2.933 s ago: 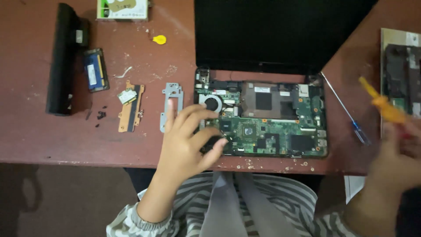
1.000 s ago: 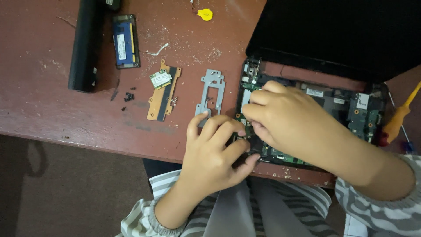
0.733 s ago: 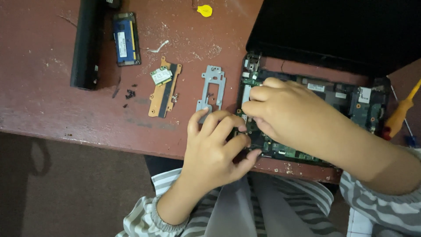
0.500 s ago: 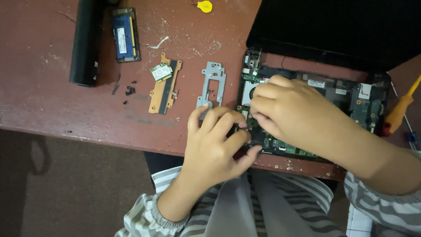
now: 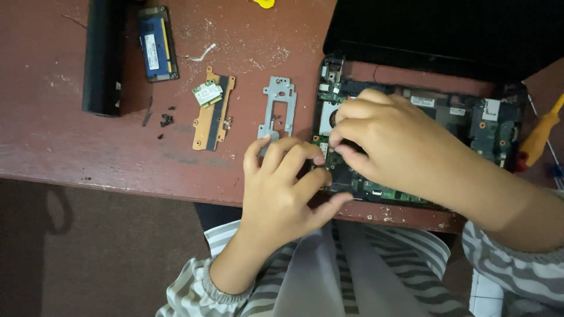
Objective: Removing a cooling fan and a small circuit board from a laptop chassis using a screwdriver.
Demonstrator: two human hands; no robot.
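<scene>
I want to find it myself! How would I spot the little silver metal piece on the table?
Start at the open laptop with its green board showing, on the reddish table. Just left of the laptop's edge lies the metal bracket, flat, above the left hand. It is the only grey, shiny piece with holes; the strip beside it is orange-brown.

Green circuit board, reddish-brown table, orange-handled screwdriver, grey-striped sleeves
</scene>
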